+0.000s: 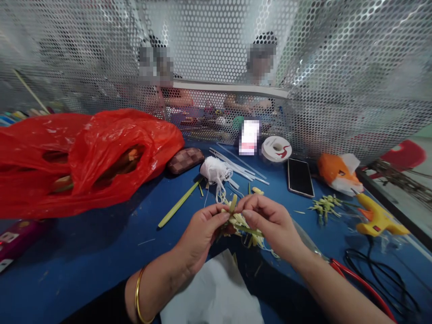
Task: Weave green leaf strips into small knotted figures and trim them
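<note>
My left hand [200, 231], with a gold bangle on its wrist, pinches a folded pale-green leaf strip [233, 203] between thumb and forefinger. Close against it, my right hand [273, 220] has its thumb and fingers closed at the same work; a green strip end sticks out below its fingertips, though the exact hold is partly hidden. Beneath both hands lies a loose heap of yellow-green leaf strips [254, 239]. Beyond them, white string [216, 170] lies in a tangled ball. A long green stalk [178, 204] rests on the blue table [111, 261] to the left.
At left are a red plastic bag [145, 135] and a checkered case [185, 160]. A ribbon spool [276, 149], dark phone [300, 177], yellow glue gun [378, 217] with black cable and red-handled scissors [353, 275] lie right. People sit behind a perforated metal screen [216, 40].
</note>
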A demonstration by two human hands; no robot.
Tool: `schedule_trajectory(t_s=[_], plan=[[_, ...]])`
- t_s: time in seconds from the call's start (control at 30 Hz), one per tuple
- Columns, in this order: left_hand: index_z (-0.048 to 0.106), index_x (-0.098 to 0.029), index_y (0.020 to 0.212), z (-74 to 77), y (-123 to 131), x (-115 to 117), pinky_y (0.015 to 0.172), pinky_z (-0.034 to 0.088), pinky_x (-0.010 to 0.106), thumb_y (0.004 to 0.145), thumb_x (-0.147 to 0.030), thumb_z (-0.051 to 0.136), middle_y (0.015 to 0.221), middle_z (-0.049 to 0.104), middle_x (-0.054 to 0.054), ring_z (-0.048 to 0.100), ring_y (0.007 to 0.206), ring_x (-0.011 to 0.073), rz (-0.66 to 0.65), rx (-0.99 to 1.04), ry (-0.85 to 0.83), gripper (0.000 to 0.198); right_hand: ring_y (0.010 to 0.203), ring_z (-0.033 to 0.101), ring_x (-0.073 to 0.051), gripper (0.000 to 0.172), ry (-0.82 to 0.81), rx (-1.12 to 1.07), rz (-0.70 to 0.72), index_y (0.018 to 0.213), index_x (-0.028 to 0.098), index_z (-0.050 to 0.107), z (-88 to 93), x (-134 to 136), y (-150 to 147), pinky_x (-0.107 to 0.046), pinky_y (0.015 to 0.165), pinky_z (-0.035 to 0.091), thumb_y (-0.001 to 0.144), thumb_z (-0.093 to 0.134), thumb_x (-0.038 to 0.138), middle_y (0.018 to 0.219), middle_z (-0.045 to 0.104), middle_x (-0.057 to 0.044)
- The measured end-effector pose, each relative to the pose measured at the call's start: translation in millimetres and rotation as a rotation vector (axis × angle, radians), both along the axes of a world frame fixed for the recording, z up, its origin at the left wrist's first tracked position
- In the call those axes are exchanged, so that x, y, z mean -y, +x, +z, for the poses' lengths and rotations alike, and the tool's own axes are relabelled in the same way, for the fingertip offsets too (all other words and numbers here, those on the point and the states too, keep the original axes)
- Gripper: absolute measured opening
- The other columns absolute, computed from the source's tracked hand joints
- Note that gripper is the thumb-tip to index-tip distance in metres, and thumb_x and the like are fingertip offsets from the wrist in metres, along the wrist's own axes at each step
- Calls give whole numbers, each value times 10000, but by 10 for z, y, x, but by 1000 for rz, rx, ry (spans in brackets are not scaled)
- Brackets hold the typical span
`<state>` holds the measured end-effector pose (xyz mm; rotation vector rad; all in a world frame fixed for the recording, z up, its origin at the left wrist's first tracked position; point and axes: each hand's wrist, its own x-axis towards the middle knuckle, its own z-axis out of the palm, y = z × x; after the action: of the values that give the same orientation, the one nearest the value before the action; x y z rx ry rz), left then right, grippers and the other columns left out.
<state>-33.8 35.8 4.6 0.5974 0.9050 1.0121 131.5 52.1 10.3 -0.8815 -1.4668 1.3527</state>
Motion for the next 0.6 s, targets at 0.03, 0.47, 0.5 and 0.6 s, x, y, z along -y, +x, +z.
schedule_trajectory(t_s=[0.03,0.47,0.5,0.6], plan=[[698,-133,801,3,5,3,711,473,261,675,-272,785,776,664,36,575,710,129,-5,-4,1,207,544,436,-87,243,-48,-58,22,710,192,532,-17,0,-10,-243,517,351,857,642,352,833,645,-26],[631,-175,765,-79,12,6,668,468,245,706,-304,772,739,641,-8,565,688,115,59,-49,-14,200,485,359,-68,345,-266,-92,-38,690,179,550,-109,32,-147,-217,464,259,799,698,470,626,540,35],[624,-177,767,-85,19,13,663,463,240,714,-301,765,732,637,-11,558,680,111,64,-44,-10,195,480,355,-67,341,-277,-82,-45,687,179,549,-107,37,-150,-218,461,254,799,694,467,619,532,37],[615,-176,776,-100,41,31,647,446,227,732,-282,739,710,630,-14,536,656,100,95,-44,13,169,463,345,-67,333,-286,-43,-72,671,183,535,-89,56,-162,-220,451,243,800,679,454,586,507,46]])
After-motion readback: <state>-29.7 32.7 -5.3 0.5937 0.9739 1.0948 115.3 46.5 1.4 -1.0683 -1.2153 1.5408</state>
